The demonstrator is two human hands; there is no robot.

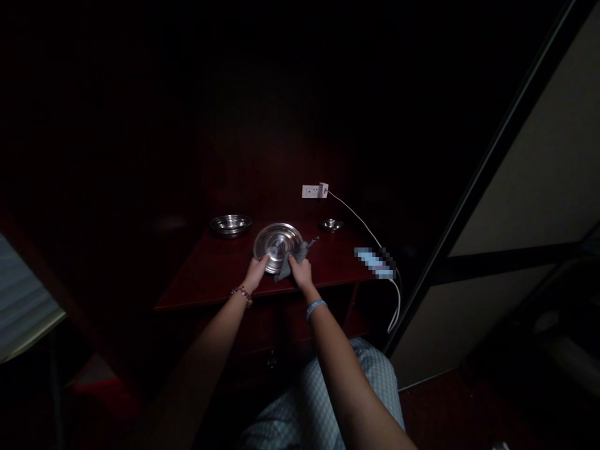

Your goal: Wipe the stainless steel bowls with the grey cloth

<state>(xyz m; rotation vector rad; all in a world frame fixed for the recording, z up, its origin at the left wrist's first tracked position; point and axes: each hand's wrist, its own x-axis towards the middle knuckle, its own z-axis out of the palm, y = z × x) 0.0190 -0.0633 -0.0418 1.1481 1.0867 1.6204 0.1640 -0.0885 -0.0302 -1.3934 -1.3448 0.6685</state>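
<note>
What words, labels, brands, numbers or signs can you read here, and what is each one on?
No text can be read.
Blue item: pixelated, unreadable.
Wristband: any marking is too small to read.
Socket: too small to read.
Dish and cloth: no lettering visible.

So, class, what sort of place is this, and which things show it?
Probably a room in a home, though darkness hides much of it. The clues are a dark red tabletop, a wall socket with a plug in it, and shiny metal bowls.
</note>
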